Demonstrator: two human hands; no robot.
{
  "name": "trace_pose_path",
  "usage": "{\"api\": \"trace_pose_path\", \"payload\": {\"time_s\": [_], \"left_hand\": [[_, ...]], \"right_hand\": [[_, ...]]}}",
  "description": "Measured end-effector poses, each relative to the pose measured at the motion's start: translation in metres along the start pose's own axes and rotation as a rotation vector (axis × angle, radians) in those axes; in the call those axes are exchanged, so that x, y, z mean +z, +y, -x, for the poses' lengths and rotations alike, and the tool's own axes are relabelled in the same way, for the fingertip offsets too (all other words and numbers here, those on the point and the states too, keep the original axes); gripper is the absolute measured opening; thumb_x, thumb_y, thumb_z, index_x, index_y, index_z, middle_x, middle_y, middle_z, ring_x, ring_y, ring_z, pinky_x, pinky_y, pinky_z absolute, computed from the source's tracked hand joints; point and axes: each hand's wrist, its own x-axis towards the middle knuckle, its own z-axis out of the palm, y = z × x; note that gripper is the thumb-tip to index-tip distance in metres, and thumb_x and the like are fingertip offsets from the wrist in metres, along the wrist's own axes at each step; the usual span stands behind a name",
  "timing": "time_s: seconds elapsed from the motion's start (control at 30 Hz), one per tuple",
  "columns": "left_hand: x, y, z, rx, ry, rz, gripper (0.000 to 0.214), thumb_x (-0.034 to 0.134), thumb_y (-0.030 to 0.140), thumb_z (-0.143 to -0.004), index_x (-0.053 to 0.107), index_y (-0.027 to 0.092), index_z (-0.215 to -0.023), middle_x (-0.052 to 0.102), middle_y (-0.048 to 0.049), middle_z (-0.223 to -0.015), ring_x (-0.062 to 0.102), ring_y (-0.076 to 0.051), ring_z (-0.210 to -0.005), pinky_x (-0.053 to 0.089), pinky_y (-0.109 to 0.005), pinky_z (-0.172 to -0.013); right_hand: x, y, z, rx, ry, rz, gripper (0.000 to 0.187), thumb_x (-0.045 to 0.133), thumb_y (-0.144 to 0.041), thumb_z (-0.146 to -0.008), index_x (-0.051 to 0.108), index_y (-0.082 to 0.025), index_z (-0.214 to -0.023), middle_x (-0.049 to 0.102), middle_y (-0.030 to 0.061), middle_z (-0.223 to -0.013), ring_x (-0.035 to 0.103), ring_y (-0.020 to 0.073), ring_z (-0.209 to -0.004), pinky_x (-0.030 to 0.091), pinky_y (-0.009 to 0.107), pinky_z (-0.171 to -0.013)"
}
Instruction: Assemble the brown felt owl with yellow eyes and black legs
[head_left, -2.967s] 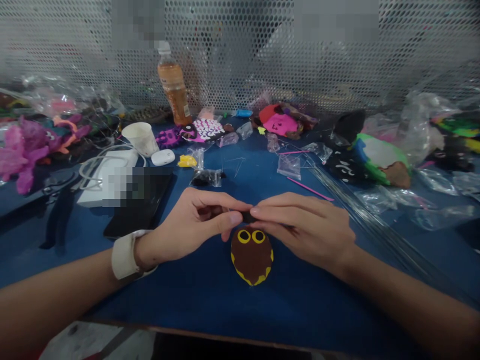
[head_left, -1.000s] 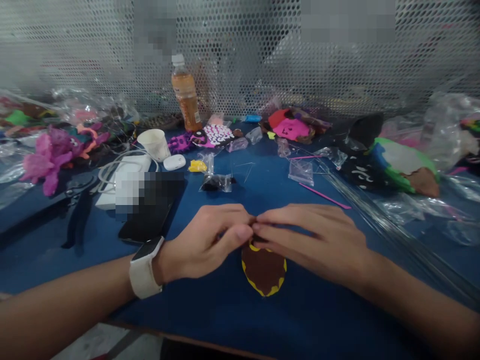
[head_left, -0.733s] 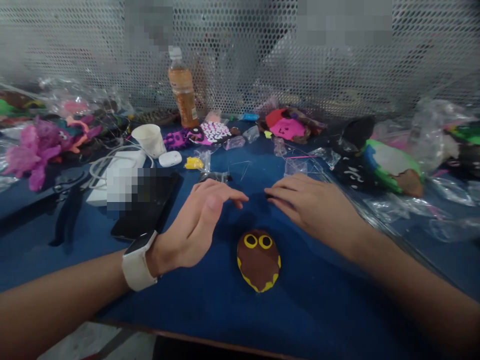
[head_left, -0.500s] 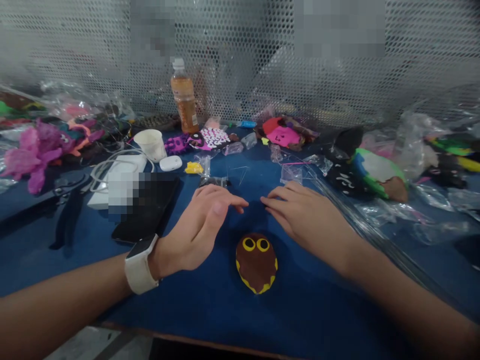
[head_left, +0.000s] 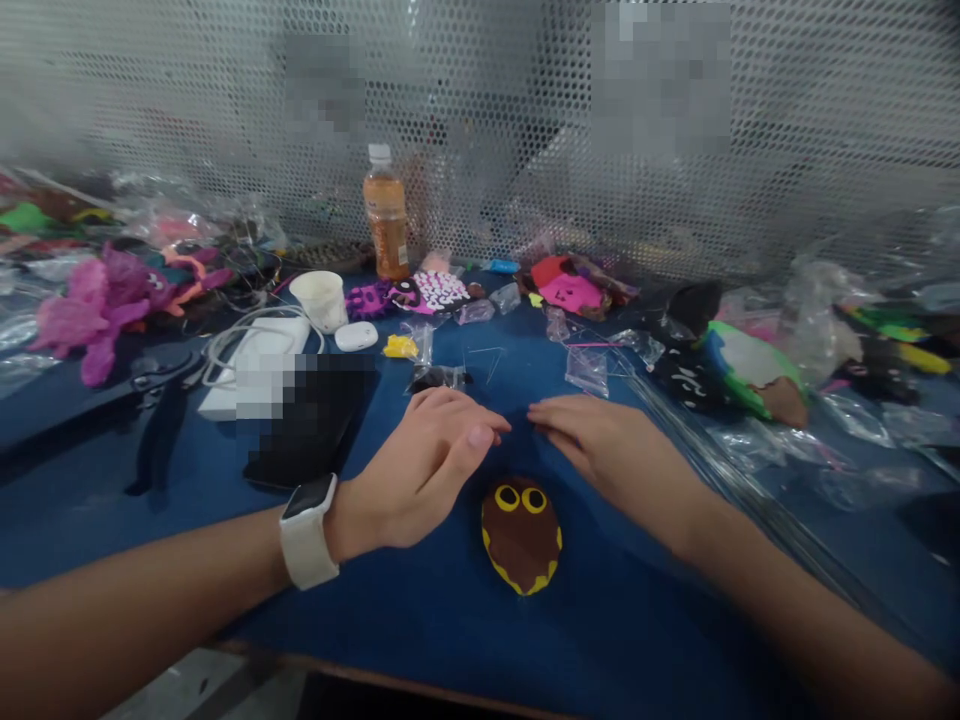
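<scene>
A brown oval craft piece with two yellow ring eyes and a yellow scalloped lower edge lies on the blue table close in front of me. My left hand, a white watch on its wrist, hovers just left of and above it with fingers stretched out and nothing in them. My right hand rests flat just right of and above the piece, fingers extended and empty. The fingertips of the two hands nearly meet above the piece.
A black phone and white charger with cable lie left. Behind are a paper cup, an orange drink bottle, small plastic bags, pink and purple craft figures, a green-and-white figure, thin wires at right, and a perforated metal screen.
Both hands were pinched together over the top of the brown piece; they have let go, opened and drawn slightly away, leaving the piece lying uncovered on the table.
</scene>
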Motion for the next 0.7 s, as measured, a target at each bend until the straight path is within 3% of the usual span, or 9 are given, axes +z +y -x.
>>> {"api": "trace_pose_path", "payload": {"time_s": [0.13, 0.23, 0.43, 0.53, 0.6, 0.7], "left_hand": [[-0.001, 0.0, -0.001, 0.009, 0.002, -0.019, 0.041, 0.031, 0.033, -0.114, 0.07, 0.023, -0.119, 0.073, -0.0018, -0.116, 0.061, -0.021, -0.113, 0.037, -0.043, -0.111], [0.0, 0.0, 0.0, 0.047, -0.02, -0.037, 0.038, 0.032, 0.031, -0.114, 0.069, 0.021, -0.117, 0.073, -0.0014, -0.114, 0.06, -0.02, -0.111, 0.036, -0.042, -0.11], [0.002, 0.003, 0.003, 0.194, -0.093, -0.036, 0.037, 0.034, 0.027, -0.113, 0.069, 0.017, -0.105, 0.073, -0.0032, -0.102, 0.061, -0.019, -0.101, 0.039, -0.039, -0.104], [0.0, 0.006, 0.003, 0.269, -0.113, -0.044, 0.037, 0.036, 0.027, -0.113, 0.07, 0.015, -0.102, 0.073, -0.0057, -0.098, 0.062, -0.02, -0.098, 0.04, -0.039, -0.102], [0.0, 0.008, 0.004, 0.292, -0.116, -0.062, 0.038, 0.037, 0.027, -0.112, 0.07, 0.015, -0.099, 0.072, -0.006, -0.094, 0.062, -0.02, -0.095, 0.042, -0.039, -0.1], [0.001, 0.008, 0.004, 0.286, -0.143, -0.136, 0.038, 0.038, 0.027, -0.111, 0.071, 0.016, -0.096, 0.071, -0.0049, -0.088, 0.061, -0.02, -0.09, 0.043, -0.04, -0.096]], "right_hand": [[0.006, -0.016, 0.032, -0.019, -0.078, 0.156, 0.051, 0.035, -0.034, -0.11, 0.057, -0.014, -0.152, 0.054, 0.0118, -0.159, 0.055, 0.0293, -0.144, 0.056, 0.05, -0.11], [0.01, -0.023, 0.048, 0.004, -0.123, 0.191, 0.057, 0.03, -0.036, -0.111, 0.041, -0.016, -0.162, 0.039, 0.0106, -0.168, 0.039, 0.0277, -0.156, 0.047, 0.053, -0.119], [0.009, -0.012, 0.014, 0.056, -0.292, 0.084, 0.059, 0.025, -0.036, -0.111, 0.036, -0.012, -0.164, 0.032, 0.0116, -0.171, 0.03, 0.028, -0.159, 0.038, 0.056, -0.125], [0.007, -0.005, 0.003, 0.046, -0.292, 0.007, 0.059, 0.028, -0.034, -0.111, 0.035, -0.01, -0.164, 0.029, 0.0138, -0.172, 0.028, 0.0277, -0.16, 0.036, 0.053, -0.127], [0.004, -0.004, 0.014, -0.016, -0.272, -0.024, 0.057, 0.032, -0.029, -0.11, 0.034, -0.013, -0.165, 0.031, 0.0131, -0.172, 0.03, 0.0274, -0.159, 0.038, 0.052, -0.126], [-0.002, -0.008, 0.048, -0.123, -0.224, -0.02, 0.07, 0.036, -0.012, -0.105, 0.015, -0.025, -0.17, 0.028, 0.0073, -0.174, 0.03, 0.0246, -0.159, 0.041, 0.051, -0.125]]}}
